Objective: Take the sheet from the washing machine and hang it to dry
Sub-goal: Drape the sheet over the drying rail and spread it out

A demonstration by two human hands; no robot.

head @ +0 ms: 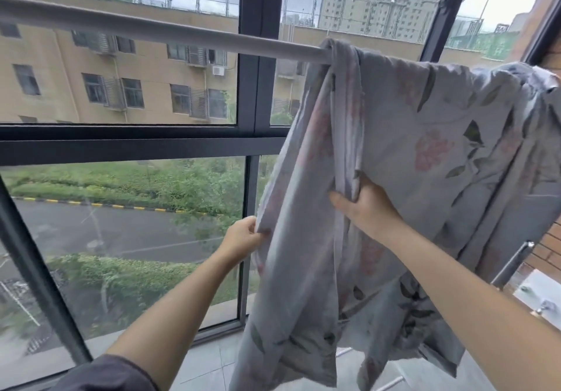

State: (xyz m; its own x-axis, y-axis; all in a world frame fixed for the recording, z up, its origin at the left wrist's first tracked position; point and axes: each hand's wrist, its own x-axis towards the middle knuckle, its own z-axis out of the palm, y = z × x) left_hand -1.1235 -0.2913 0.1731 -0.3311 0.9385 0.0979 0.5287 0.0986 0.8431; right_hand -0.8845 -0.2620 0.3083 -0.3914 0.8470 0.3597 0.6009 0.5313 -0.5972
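Observation:
A grey sheet (425, 135) printed with pink flowers and dark leaves hangs bunched over the right end of a pale drying rail (158, 30) that runs across the window. My left hand (244, 237) pinches the sheet's left edge at about waist height of the cloth. My right hand (365, 208) grips a vertical fold in the middle of the sheet, fingers curled into the cloth. The sheet's lower part hangs in loose folds down to near the floor.
A dark-framed floor-to-ceiling window (258, 87) stands right behind the rail. A brick wall (546, 251) and a white sink with a tap (537, 296) are at the right. Grey floor tiles (209, 363) lie below. The rail's left stretch is bare.

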